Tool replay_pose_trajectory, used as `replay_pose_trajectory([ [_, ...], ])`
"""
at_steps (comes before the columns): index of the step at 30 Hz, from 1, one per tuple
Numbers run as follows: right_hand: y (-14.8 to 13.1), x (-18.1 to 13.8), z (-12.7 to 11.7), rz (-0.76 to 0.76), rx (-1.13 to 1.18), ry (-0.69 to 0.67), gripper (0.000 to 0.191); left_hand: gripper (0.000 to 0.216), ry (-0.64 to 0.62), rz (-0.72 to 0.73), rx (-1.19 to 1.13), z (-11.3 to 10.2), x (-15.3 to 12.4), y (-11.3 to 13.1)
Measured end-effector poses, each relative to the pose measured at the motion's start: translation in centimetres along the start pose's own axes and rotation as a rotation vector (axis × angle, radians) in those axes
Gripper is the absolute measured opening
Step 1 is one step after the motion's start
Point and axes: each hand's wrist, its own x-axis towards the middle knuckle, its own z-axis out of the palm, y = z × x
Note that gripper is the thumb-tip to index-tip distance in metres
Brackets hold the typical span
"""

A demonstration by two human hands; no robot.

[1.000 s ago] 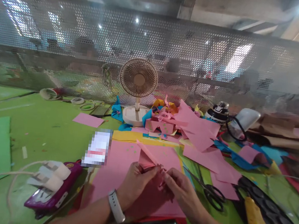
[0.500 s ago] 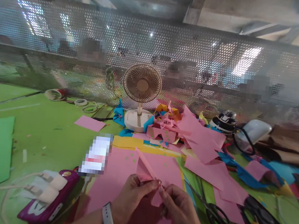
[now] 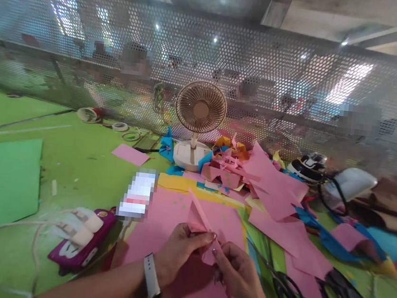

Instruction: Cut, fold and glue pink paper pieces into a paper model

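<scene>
Between my two hands is a folded piece of pink paper (image 3: 198, 216), its long pointed end rising up and away to the left. My left hand (image 3: 181, 250) pinches it near its middle, thumb on top. On the lower right part, the thumb and forefinger of my right hand (image 3: 236, 270) close on a small flap. Both hands are above a stack of pink sheets (image 3: 162, 212) lying on the green table. A white watch strap (image 3: 151, 275) circles my left wrist. Black-handled scissors (image 3: 286, 290) lie just right of my right hand.
A small fan (image 3: 201, 108) stands behind the stack, beside a heap of pink paper scraps (image 3: 270, 181). On the left are a phone (image 3: 138, 195), a purple power strip (image 3: 82, 245) with white plugs, and a green sheet (image 3: 1, 179). A perforated metal screen (image 3: 195, 48) runs along the back.
The view has turned a little left and down, so everything sits farther right in it. Both hands still pinch the pink paper, with hardly any change in its shape.
</scene>
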Motion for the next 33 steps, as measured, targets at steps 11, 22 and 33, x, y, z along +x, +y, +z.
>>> replay_pose_trajectory([
  [11, -0.5, -0.8, 0.1, 0.048, -0.038, -0.069, 0.039, 0.026, 0.007, -0.069, -0.139, 0.3, -0.4, -0.2],
  [22, -0.1, -1.4, -1.1, -0.026, -0.086, -0.046, 0.040, 0.031, -0.035, -0.052, -0.010, 0.1, -0.1, -0.1],
  [33, -0.5, -1.7, -0.8, -0.091, -0.145, -0.065, 0.042, 0.031, -0.075, -0.077, -0.033, 0.6, -0.6, 0.5],
])
